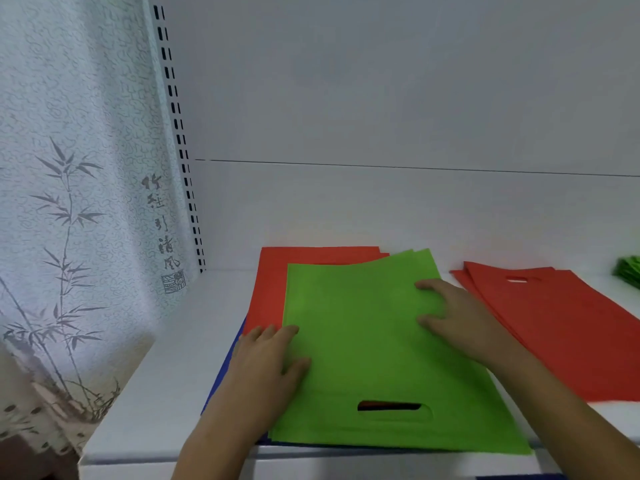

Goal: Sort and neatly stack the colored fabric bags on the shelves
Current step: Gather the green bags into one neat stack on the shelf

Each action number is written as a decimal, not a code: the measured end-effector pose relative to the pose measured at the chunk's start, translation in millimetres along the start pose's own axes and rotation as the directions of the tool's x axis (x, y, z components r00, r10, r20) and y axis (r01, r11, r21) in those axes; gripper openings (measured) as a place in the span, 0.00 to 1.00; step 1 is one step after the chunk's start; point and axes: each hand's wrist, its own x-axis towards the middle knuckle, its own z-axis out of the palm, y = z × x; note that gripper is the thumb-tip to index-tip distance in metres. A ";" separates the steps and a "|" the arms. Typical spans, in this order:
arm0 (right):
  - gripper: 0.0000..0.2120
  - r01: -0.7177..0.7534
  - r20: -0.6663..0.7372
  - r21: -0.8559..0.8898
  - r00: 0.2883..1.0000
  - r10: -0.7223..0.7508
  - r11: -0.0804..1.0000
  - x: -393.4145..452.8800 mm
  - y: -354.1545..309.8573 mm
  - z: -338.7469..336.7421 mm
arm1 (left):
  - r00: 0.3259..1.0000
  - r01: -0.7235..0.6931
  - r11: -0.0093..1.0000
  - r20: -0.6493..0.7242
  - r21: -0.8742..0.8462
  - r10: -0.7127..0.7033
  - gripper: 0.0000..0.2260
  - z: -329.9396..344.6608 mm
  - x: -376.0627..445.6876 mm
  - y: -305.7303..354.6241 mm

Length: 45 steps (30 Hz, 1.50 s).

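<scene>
From my head camera: a bamboo-print curtain [69, 220] hangs left of the white shelf [166, 375]; flat red fabric bags [561, 323] lie right; my left hand [266, 362] and right hand [457, 317] press flat, fingers straight, on the lime-green fabric bag [363, 341] topping an orange-red bag [273, 282] and a blue one [221, 382].

Both bare forearms reach forward from the near edge. The left hand [268, 358] lies palm down, fingers straight and close together, pointing up and to the right, thumb spread. The right hand [457, 315] lies flat too, fingers extended leftward, thumb apart from them. The two hands are well apart.
</scene>
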 end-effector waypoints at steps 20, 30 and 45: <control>0.33 -0.189 -0.322 -0.322 0.943 0.080 0.928 -128.4 -9.4 -67.8 | 0.939 -0.095 0.735 0.184 -0.672 0.289 0.19 10.3 -1.6 68.0; 0.34 -0.432 -0.328 -0.334 0.886 0.326 0.838 -230.7 78.8 -142.0 | 0.845 -0.452 0.783 0.078 -0.427 0.530 0.20 65.3 -35.9 201.2; 0.35 -0.581 -0.467 -0.091 0.742 0.480 0.809 -374.4 254.3 -277.5 | 0.719 -0.561 0.686 0.139 -0.464 0.681 0.22 177.0 -77.4 429.4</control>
